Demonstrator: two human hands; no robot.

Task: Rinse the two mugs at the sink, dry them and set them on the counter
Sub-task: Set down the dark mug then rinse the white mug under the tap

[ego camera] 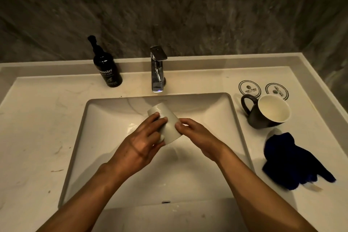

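A white mug (pixel 167 118) is held upside down and tilted over the sink basin (pixel 116 111), its base pointing toward the faucet (pixel 157 69). My left hand (pixel 143 141) grips its handle side, fingers across the wall. My right hand (pixel 195 135) pinches the rim on the other side. No water stream shows at the spout. A dark mug (pixel 267 112) with a cream inside stands upright on the counter to the right of the sink, handle to the left. A crumpled dark blue cloth (pixel 290 162) lies in front of it.
A black hand-wash pump bottle (pixel 107 66) stands behind the sink at the left. Two round printed coasters (pixel 249 88) lie behind the dark mug. The pale counter (pixel 37 128) has a raised back ledge and a stone wall behind.
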